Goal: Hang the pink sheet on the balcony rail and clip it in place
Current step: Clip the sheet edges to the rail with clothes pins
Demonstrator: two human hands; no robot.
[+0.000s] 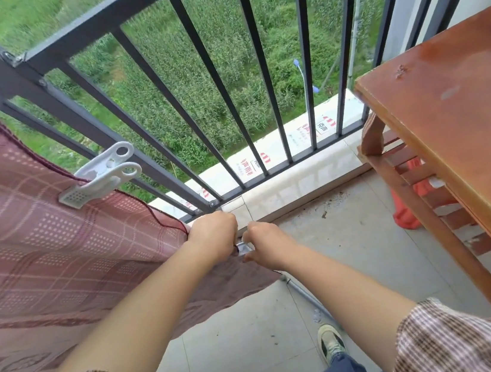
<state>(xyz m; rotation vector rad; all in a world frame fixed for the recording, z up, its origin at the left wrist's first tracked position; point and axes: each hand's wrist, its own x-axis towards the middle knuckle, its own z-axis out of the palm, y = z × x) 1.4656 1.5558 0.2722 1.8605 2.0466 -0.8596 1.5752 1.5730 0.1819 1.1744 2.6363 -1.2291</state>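
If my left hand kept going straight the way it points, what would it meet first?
Probably the railing's bottom rail, just beyond the left hand, though depth is unclear.

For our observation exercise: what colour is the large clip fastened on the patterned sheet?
The clip is white, seen best in the head view.

The pink sheet (42,243) on the left is matt woven cloth with a checked, dotted weave. The balcony rail (109,16) at the far side is dark painted metal, smooth with a dull sheen. The clip (102,173) is smooth white plastic, its pad gridded. The table (453,114) on the right is reddish wood, glossy with varnish, scuffed in spots. The floor (258,340) is pale matt tile. A small bright piece (243,246) at the sheet's right corner looks like shiny metal.
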